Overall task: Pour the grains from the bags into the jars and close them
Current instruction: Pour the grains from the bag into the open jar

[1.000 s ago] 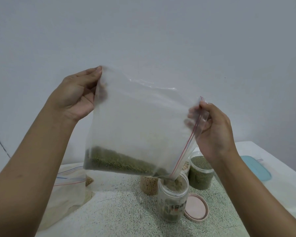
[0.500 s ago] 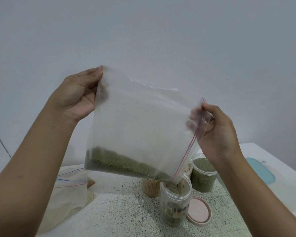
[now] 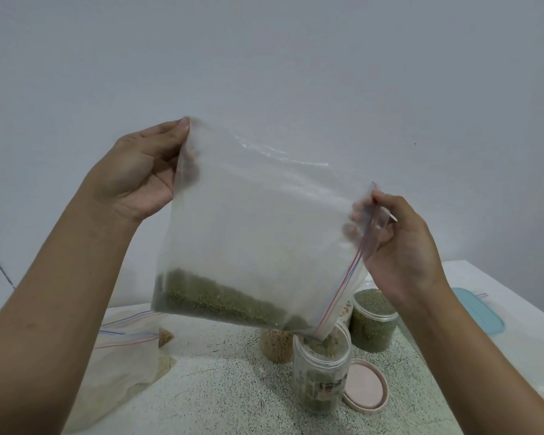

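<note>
Left hand [image 3: 139, 174] pinching bag [image 3: 264, 221] corner, right hand [image 3: 402, 246] gripping its zip edge, grains [image 3: 220, 304] seemingly entering jar [image 3: 322, 381]

Plain pale grey wall [image 3: 296, 58], white table [image 3: 496, 274], speckled mat [image 3: 220, 390] on it, soft even light

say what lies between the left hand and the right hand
A clear zip bag holding green grains, held by the left hand and right hand at opposite edges, in the head view.
</note>
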Demonstrator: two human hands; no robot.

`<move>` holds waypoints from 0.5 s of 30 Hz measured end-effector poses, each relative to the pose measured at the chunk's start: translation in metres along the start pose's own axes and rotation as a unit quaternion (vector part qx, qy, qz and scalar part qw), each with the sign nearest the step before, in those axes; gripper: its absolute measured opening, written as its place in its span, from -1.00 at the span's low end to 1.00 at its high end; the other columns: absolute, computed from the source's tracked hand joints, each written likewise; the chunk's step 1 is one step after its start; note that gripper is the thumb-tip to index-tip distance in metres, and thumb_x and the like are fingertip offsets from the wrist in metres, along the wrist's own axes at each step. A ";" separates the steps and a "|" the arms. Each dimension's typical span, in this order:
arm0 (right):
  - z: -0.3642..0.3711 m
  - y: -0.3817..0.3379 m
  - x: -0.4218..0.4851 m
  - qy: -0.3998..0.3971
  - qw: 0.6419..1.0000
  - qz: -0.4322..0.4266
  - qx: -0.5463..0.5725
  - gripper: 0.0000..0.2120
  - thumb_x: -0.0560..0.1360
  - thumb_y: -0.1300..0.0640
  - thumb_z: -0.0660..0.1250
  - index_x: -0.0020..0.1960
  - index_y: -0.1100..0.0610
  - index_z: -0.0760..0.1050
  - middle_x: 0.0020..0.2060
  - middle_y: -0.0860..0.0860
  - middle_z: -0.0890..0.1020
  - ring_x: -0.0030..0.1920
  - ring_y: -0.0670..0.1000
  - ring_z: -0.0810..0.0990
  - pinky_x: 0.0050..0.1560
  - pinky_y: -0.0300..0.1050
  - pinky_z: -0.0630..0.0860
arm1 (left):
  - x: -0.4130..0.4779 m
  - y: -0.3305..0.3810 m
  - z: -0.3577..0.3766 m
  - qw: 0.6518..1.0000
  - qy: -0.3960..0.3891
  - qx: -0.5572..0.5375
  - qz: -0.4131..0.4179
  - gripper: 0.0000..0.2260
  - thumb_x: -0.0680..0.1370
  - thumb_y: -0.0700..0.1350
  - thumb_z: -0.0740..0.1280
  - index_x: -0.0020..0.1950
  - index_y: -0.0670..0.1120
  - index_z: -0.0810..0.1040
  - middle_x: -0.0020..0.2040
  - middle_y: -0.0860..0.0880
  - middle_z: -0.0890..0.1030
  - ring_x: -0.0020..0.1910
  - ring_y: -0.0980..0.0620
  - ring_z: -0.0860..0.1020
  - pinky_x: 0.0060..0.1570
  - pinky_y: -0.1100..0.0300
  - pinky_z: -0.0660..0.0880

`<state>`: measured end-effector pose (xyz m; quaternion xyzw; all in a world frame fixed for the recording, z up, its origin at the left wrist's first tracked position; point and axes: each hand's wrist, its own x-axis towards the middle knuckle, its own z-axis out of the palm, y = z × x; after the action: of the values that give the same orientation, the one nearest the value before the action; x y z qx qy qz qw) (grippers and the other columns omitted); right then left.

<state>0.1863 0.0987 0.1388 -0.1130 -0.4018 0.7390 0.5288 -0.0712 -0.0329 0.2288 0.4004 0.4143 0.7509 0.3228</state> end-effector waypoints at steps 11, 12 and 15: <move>0.000 -0.002 0.000 0.002 1.000 0.002 0.006 -0.88 0.60 0.19 0.30 -0.03 0.09 0.62 -0.29 0.00 0.61 -0.27 -0.04 0.58 -0.21 -0.16 0.55 | 0.002 0.002 0.000 1.000 -0.017 0.001 0.000 -0.79 0.59 -0.18 0.34 -0.15 -0.11 0.75 -0.12 -0.02 0.72 -0.06 0.09 0.69 0.05 0.19 0.62; 0.000 -0.002 0.000 0.001 1.000 0.003 0.007 -0.88 0.60 0.19 0.30 -0.03 0.09 0.62 -0.29 0.00 0.61 -0.28 -0.04 0.58 -0.21 -0.16 0.55 | 0.002 0.002 0.000 1.000 -0.018 0.003 0.000 -0.79 0.58 -0.17 0.34 -0.15 -0.11 0.75 -0.11 -0.01 0.72 -0.06 0.09 0.68 0.05 0.19 0.62; -0.002 -0.002 0.000 0.001 1.000 0.008 0.010 -0.90 0.60 0.19 0.31 -0.01 0.09 0.61 -0.28 -0.01 0.61 -0.28 -0.04 0.58 -0.23 -0.17 0.56 | 0.001 0.002 0.001 1.000 -0.020 0.010 -0.001 -0.80 0.56 -0.16 0.35 -0.15 -0.11 0.76 -0.12 -0.01 0.72 -0.07 0.09 0.68 0.02 0.19 0.62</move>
<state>0.1886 0.0993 0.1387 -0.1120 -0.3931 0.7468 0.5247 -0.0713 -0.0326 0.2318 0.4181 0.4158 0.7383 0.3275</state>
